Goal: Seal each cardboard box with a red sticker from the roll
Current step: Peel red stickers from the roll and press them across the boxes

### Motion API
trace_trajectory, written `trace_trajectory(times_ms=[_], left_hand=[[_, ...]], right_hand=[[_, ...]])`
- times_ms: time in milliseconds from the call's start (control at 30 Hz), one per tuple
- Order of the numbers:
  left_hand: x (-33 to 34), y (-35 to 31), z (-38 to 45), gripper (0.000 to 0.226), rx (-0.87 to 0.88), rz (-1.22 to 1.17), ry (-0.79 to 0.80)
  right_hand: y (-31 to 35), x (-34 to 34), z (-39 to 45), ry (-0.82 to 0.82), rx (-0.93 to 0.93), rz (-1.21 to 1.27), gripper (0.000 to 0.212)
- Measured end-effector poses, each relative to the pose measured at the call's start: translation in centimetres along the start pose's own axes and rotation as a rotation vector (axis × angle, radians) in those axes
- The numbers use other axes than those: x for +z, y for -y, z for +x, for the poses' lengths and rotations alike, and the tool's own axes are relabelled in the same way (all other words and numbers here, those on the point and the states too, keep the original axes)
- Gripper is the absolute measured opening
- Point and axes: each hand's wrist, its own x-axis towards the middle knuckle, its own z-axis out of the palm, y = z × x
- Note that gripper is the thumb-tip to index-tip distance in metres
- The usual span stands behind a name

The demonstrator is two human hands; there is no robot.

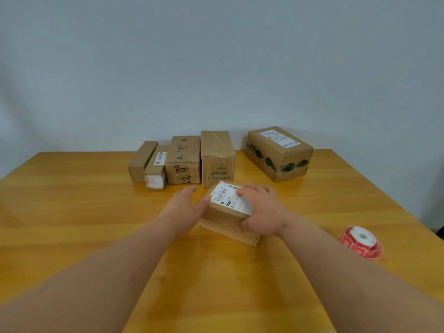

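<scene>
A small cardboard box point(224, 211) with a white shipping label on top lies in the middle of the wooden table, resting on a flatter box point(230, 233). My right hand point(260, 210) grips its right side, fingers over the label and thumb on the front. My left hand point(185, 206) is at its left edge, thumb touching the corner, fingers spread. The roll of red stickers point(360, 241) lies flat on the table to the right, apart from both hands.
Several cardboard boxes stand in a row at the back: two narrow ones point(141, 161), a printed one point(183, 159) and a taller one point(217, 158). A larger box point(280, 153) with green-patterned tape sits back right. The table point(72, 212) ends against a grey wall.
</scene>
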Motion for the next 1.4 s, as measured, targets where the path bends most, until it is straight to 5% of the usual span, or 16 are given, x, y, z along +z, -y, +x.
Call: trace_trajectory(times_ms=[233,567,767,1133,1267,1400], left_hand=[[0.7,0.4,-0.8,0.054,-0.087,-0.233,0.109],[-0.4,-0.2,0.6,0.056,-0.188,-0.347,-0.001],[-0.4,0.1,0.6,0.024,-0.239,-0.335,0.053],[0.0,-1.1,-0.6,0.047,-0.172,-0.217,0.069],[-0.1,-0.7,-0.6,0.056,-0.192,-0.324,-0.006],[-0.5,-1.4,-1.0,0.037,-0.16,-0.497,-0.159]], right_hand=[[0.4,0.4,-0.4,-0.024,0.045,0.087,0.085],[0.5,0.1,1.2,-0.098,0.035,0.124,0.079],[1.1,0.0,0.0,-0.054,-0.016,0.104,0.078],[-0.2,2.4,0.9,-0.073,0.06,0.227,0.077],[-0.1,1.7,0.3,-0.177,0.015,0.117,0.069],[0.2,0.0,-0.2,-0.226,0.018,0.129,0.063]])
